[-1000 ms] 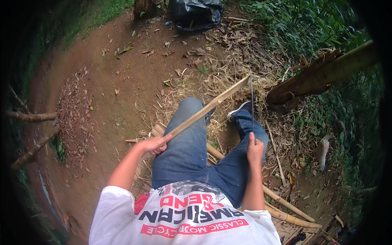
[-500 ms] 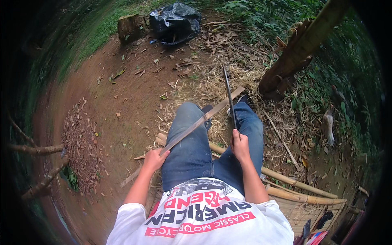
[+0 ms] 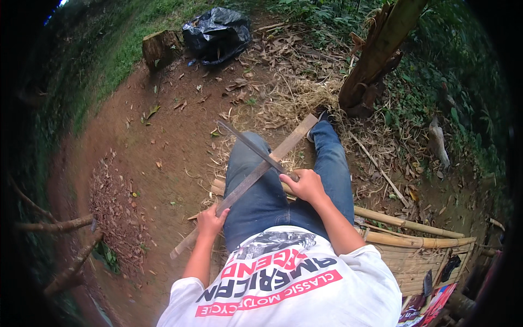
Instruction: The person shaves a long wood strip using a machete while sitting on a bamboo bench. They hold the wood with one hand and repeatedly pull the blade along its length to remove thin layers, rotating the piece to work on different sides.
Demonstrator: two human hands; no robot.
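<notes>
A long flat strip of wood or bamboo (image 3: pixel 239 191) slants across my left thigh, its far end up and to the right near my shoe. My left hand (image 3: pixel 211 220) is closed around its lower part, and the near end sticks out below the grip. In my right hand (image 3: pixel 306 185) is the dark handle of a long-bladed machete (image 3: pixel 246 141). The blade points up and left and crosses over the strip above my left knee. Whether its edge touches the strip I cannot tell.
Pale curled shavings (image 3: pixel 305 101) lie beyond my feet, beside a thick leaning trunk (image 3: pixel 376 60). A black plastic bag (image 3: pixel 217 35) and a stump (image 3: pixel 162 49) stand farther off. Bamboo poles edge a slatted bamboo platform (image 3: pixel 403 259) at my right. Branches (image 3: pixel 60 224) jut in at left.
The machete has swung from pointing away beside the strip to lying leftward across it. My right hand has turned and moved slightly left. The strip shows more of its broad face.
</notes>
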